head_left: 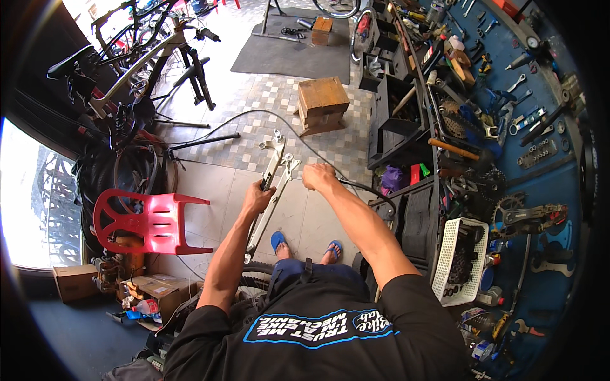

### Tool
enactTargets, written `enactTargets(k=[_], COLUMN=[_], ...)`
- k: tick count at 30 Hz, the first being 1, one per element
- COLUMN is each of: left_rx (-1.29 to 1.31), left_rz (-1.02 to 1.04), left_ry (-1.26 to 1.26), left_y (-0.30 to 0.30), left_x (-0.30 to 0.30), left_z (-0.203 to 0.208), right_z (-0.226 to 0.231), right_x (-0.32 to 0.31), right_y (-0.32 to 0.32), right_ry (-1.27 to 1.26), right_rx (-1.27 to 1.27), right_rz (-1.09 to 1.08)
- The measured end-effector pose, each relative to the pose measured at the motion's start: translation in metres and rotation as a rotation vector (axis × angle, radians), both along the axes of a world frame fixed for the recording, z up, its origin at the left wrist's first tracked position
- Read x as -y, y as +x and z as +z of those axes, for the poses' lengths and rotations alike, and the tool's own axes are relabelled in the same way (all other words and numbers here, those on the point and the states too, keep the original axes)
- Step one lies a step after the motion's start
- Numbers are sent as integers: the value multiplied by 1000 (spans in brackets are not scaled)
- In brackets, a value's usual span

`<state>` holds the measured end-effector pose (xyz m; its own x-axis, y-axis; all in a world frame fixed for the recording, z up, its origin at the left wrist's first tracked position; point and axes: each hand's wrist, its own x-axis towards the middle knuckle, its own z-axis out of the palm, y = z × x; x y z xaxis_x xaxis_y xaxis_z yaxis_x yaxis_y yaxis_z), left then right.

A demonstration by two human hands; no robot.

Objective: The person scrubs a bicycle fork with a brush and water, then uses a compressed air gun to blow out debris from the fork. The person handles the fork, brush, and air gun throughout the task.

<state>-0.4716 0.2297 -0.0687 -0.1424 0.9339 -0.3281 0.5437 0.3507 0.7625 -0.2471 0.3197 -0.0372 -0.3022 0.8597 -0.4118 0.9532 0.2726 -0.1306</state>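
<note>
My left hand (258, 195) is wrapped round a cream-white bicycle rear swingarm (269, 208), held upright in front of me over the tiled floor. Its forked upper end with pivot lugs rises past my fingers, and its long tubes slant down toward my left foot. To the right of the lugs, my right hand (319, 176) is closed in a fist, a short gap away from the swingarm. What the fist holds, if anything, is hidden by the fingers. A dark hose (296, 134) curves across the floor and passes behind this hand.
A red plastic chair (162, 223) lies to the left, below bicycles (136, 82). Ahead stands a wooden stool (323, 98). Along the right are black drawers (397, 120), a tool-hung blue wall (508, 63) and a white basket (459, 261) with dark parts. Cardboard boxes (76, 282) sit lower left.
</note>
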Motion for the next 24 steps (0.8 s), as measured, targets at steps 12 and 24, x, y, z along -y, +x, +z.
enactTargets(k=[12, 24], left_rx=[6, -12], left_rz=[14, -29], left_ry=[-82, -99], left_y=[-17, -18], left_x=[29, 24], left_z=[-1, -17], right_z=[18, 11], right_x=[4, 12], right_y=[-48, -5], right_ry=[-218, -252], right_rx=[-63, 50], right_rz=[-91, -23])
